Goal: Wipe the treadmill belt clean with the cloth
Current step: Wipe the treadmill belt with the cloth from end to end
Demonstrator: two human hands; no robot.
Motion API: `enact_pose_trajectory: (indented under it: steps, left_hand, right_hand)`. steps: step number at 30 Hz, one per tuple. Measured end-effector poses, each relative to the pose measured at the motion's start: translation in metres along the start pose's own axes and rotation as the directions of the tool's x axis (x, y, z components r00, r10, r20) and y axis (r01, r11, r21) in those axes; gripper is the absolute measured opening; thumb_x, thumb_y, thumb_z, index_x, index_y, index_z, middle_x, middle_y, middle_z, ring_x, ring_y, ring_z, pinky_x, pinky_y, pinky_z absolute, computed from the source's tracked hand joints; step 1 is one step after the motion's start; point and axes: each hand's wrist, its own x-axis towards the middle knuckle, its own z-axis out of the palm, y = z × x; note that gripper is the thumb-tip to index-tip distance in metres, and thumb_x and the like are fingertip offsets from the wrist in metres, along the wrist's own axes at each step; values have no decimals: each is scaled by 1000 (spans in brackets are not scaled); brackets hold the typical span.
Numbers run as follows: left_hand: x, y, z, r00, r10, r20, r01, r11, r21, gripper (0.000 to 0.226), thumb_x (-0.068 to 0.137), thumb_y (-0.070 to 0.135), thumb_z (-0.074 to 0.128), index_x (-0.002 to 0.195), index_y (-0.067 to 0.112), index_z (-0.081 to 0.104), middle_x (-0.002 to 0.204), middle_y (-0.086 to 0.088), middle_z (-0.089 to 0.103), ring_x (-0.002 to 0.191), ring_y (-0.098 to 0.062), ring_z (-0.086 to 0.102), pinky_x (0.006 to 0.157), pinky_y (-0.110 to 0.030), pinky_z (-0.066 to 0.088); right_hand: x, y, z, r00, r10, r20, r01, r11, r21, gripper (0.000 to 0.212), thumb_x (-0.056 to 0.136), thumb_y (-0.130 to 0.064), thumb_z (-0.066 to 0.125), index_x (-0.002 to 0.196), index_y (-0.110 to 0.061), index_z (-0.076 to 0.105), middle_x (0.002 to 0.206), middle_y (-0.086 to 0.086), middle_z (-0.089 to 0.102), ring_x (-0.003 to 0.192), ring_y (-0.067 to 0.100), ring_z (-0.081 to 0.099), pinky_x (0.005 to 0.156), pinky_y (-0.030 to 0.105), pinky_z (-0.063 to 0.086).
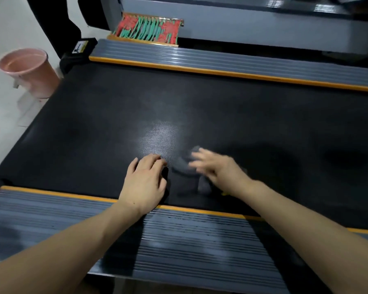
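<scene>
Wiping is under way, near edge of the treadmill belt [200, 107], about 6 o'clock in frame.

- Your right hand [217, 166] lies on the grey cloth [185, 164], fingers spread and blurred. It looks like a flat press, not a curled grip, though the blur leaves some doubt.
- Your left hand [145, 179] rests just beside the cloth at its 9 o'clock, knuckles bent against the belt, holding nothing that shows.
- Cloth sits bunched on the belt, close to the near orange-edged side rail [189, 236].
- Pink bucket [30, 71] stands on the floor at 10 o'clock, well apart.

Progress, as a judgement: early to middling. A dull grey sheen lies at belt centre, at the cloth's 11 o'clock; dirt or glare, you cannot tell which. The far half toward 12 and the 3 o'clock stretch look yet to be covered.
</scene>
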Motion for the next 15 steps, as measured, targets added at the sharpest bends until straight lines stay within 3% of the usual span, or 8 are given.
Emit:
enact_pose_trajectory:
  steps: [3, 6, 7, 9, 11, 12, 14, 15]
  left_hand:
    - [5, -7, -4, 1000, 22, 5, -22, 999, -28, 38, 86, 29, 46, 122, 28, 58, 139, 6, 52, 137, -15, 41, 116, -45, 32]
    - [4, -26, -12, 996, 86, 9, -86, 995, 44, 38, 87, 29, 48, 124, 26, 58, 137, 4, 54, 135, -19, 45, 112, -42, 36]
    - [3, -35, -15, 995, 101, 19, -102, 991, 81, 40, 87, 32, 46, 125, 26, 57, 138, 3, 54, 135, -20, 45, 112, -42, 36]
    - [4, -52, -22, 995, 92, 41, -96, 988, 119, 43, 87, 34, 42, 127, 25, 56, 140, 1, 54, 135, -22, 45, 112, -43, 36]
    - [4, -66, -26, 997, 53, 50, -60, 988, 142, 44, 87, 35, 42, 127, 25, 57, 139, 0, 54, 135, -23, 46, 111, -43, 38]
    - [5, -72, -28, 998, 41, 41, -46, 988, 148, 44, 87, 35, 42, 127, 24, 57, 139, -1, 55, 135, -24, 47, 110, -43, 38]
    - [4, -81, -30, 999, 16, 42, -21, 992, 128, 45, 88, 36, 40, 128, 23, 58, 139, -3, 54, 134, -24, 47, 109, -44, 38]
    - [3, -83, -29, 999, 6, 46, -11, 994, 110, 47, 88, 36, 38, 128, 22, 58, 140, -3, 54, 135, -24, 46, 110, -44, 37]
  right_hand:
    - [-28, -30, 8, 936, -265, 230, 244, 963, 114, 25, 96, -25, 62, 120, -23, 70, 141, -5, 56, 141, 14, 39, 114, 28, 35]
    - [3, -16, 5, 890, -380, 250, 382, 923, 43, 24, 98, -24, 56, 116, -18, 71, 136, 1, 60, 135, 21, 47, 112, 33, 39]
    - [21, -4, 9, 915, -356, 193, 365, 931, -13, 24, 98, -22, 54, 113, -17, 72, 133, 4, 62, 130, 24, 52, 109, 38, 43]
    - [59, 13, 14, 988, -152, -23, 147, 978, -146, 21, 95, -21, 60, 111, -20, 73, 130, 4, 65, 125, 27, 57, 99, 46, 51]
    - [83, 17, 21, 977, 116, -181, -142, 980, -137, 22, 90, -21, 65, 110, -23, 74, 128, 1, 66, 125, 26, 57, 95, 46, 53]
    - [89, 15, 24, 962, 168, -217, -198, 973, -122, 22, 89, -21, 66, 109, -23, 75, 127, 1, 67, 126, 25, 57, 96, 45, 52]
    - [84, -1, 27, 975, 116, -188, -140, 983, -121, 22, 90, -20, 66, 110, -22, 75, 129, 1, 66, 126, 26, 56, 100, 43, 50]
    - [71, -14, 27, 993, 48, -105, -57, 995, -85, 22, 91, -20, 66, 111, -22, 74, 131, 1, 64, 129, 25, 54, 102, 42, 48]
